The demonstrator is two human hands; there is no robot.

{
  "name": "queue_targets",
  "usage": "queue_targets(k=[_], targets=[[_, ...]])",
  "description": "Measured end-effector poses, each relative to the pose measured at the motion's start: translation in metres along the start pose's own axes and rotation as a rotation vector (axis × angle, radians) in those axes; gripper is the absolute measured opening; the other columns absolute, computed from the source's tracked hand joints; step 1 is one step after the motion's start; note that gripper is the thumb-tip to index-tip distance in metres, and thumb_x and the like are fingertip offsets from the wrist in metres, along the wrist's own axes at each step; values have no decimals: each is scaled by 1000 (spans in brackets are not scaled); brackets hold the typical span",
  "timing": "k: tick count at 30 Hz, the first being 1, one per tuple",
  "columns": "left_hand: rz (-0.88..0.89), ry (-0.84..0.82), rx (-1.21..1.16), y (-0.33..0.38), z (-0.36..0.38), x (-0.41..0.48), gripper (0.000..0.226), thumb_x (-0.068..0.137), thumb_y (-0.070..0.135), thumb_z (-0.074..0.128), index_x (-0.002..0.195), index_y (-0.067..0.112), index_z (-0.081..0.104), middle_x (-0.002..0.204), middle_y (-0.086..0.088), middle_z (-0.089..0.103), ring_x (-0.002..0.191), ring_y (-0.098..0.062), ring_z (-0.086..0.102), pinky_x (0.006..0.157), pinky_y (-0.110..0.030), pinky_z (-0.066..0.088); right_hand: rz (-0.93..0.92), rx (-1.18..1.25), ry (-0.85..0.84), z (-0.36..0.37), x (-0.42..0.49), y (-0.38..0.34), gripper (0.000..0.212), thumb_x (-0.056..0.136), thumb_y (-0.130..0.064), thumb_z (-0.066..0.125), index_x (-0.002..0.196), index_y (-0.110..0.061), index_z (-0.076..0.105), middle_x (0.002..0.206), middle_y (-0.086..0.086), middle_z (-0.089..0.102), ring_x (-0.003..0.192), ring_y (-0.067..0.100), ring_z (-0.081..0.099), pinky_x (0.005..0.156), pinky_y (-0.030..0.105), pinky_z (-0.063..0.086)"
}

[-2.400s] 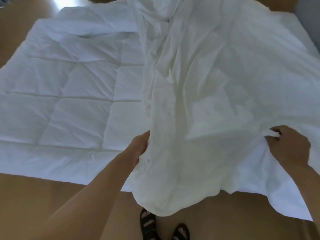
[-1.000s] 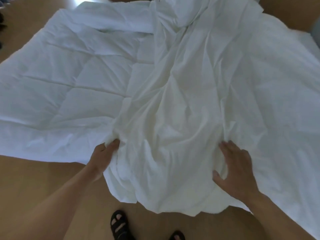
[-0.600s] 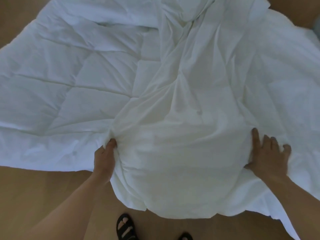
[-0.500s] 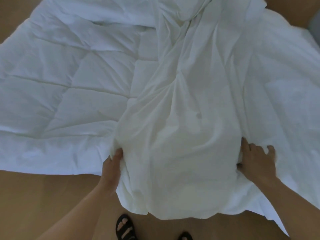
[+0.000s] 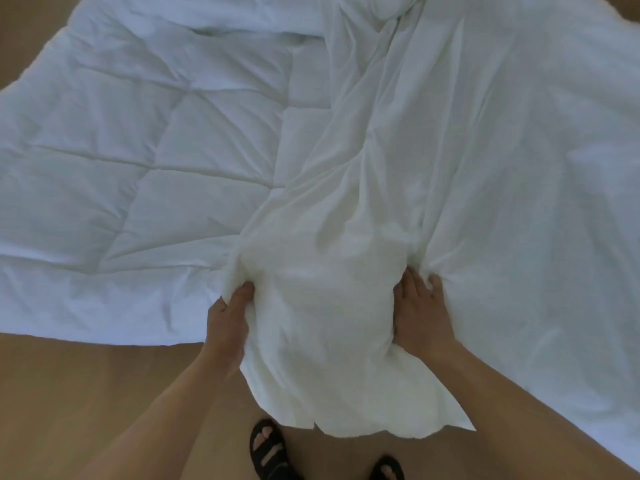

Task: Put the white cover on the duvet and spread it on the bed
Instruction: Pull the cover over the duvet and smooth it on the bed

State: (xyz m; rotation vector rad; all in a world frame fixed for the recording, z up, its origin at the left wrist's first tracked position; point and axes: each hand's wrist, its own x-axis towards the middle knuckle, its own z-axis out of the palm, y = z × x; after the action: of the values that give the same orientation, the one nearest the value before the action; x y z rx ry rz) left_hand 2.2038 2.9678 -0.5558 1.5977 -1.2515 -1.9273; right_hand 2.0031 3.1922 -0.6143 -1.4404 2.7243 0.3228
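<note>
Duvet [image 5: 138, 168] cut off left and far, right part hidden under white cover [image 5: 485, 168], itself cut off far, right. Left hand [image 5: 227, 320] fingers hidden under it; right hand [image 5: 420, 313] fingertips buried, grip unclear.
</note>
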Motion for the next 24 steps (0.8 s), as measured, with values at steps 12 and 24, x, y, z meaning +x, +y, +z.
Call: queue_targets(k=[12,24], targets=[[264,222,272,89,-58,44,30,89,46,68,92,16,67,84,-1,66,89,-31,65,83,-47,53,250,114,279,-112,-25,154,38,49,-15,83,75,-4,59,49,10,56,44,31,60,66,40,42],[-78,4,47,63,-82,58,27,85,44,65,99,22,70,96,-6,75,95,-26,67,87,-43,53,257,216,-223,-79,15,11,98,60,-68,65,135,-6,53,127,18,52,121,42,48,100,54,41]])
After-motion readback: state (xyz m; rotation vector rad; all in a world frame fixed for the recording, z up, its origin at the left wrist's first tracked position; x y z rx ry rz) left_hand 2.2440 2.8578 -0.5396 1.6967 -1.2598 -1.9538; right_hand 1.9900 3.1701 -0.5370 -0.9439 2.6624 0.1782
